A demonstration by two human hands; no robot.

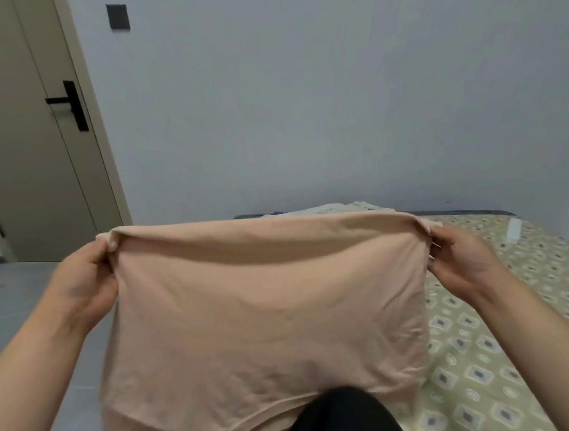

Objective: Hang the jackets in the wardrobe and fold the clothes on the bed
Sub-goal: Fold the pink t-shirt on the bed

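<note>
Peach-coloured soft cloth garment [267, 307] hangs spread in front of me. My left hand [84, 282] pinches its top left corner and my right hand [458, 260] pinches the top right, fingers curled on the cloth, above the olive patterned bedspread [510, 335].

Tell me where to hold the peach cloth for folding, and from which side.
Pinch the cloth at its two top corners, coming in from each outer side, as the left hand and right hand do: the top edge stretches nearly straight and the rest hangs flat.
</note>
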